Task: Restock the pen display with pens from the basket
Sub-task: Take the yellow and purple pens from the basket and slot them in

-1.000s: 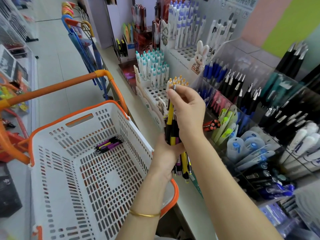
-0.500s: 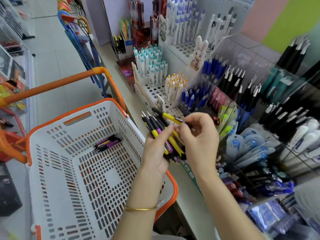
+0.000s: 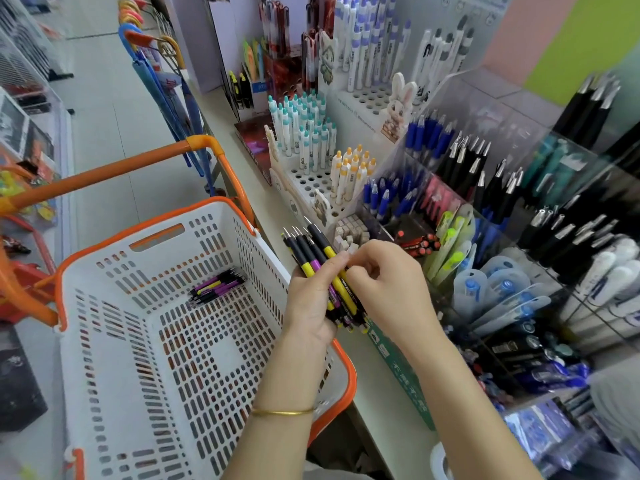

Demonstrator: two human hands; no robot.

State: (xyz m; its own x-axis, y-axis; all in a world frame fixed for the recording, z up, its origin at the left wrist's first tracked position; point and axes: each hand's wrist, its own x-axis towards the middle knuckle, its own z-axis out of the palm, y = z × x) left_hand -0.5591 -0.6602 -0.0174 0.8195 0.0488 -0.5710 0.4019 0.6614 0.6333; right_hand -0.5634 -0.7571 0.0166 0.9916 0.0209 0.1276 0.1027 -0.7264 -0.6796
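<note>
- Orange-rimmed, the white slotted plastic basket (image 3: pixel 104 341) sat at 8 o'clock from my hands. A small cluster of purple and black pens (image 3: pixel 216 287) lay on its floor by the far wall.
- My left hand (image 3: pixel 308 306) curled round a bundle of yellow, purple and black click pens (image 3: pixel 320 263), their metal tips aimed at 11 o'clock.
- My right hand (image 3: pixel 384 282) pinched that bundle near its middle, fingertips pressed together.
- At 2 o'clock stood the clear acrylic pen display (image 3: pixel 485 109), its compartments holding blue, black and white pens.
</note>
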